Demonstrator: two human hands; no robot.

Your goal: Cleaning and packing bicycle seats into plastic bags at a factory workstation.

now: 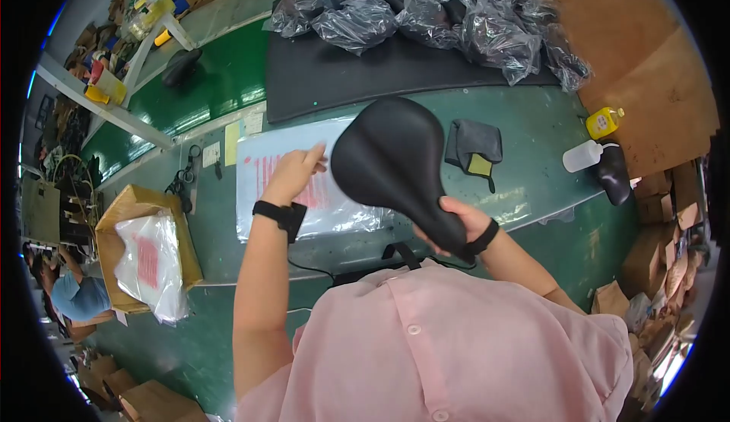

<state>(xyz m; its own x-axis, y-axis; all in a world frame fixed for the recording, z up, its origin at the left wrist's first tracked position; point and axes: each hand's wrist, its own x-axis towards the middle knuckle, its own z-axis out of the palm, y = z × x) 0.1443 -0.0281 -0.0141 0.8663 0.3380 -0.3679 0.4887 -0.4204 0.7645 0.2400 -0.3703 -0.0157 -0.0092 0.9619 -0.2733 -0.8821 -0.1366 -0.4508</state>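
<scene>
One hand carries the whole weight here: my right hand (473, 226) is closed around the narrow nose of a black bike seat (391, 156), thumb on the near side, the other fingers mostly hidden beneath. The seat is held up over the bench (532, 125), its wide end tipped away from me, partly covering the right edge of a stack of plastic bags (277, 186). My left hand (296, 172) is half open, fingers loosely bent just beside the seat's edge, with nothing visible in it; I can't tell whether its fingertips touch the bags below.

To handle this well, I'd keep the nose grip firm but not digging in, support the heavy wide end with my left palm, and keep nails off the cover.

The cover looks smooth and matte, with a shallow channel along the middle, swelling into a rounded pear shape. The bags are clear, shiny and slippery-looking, with red print. The folded cloth (473, 137) looks soft, dark grey, showing a yellow patch.
</scene>
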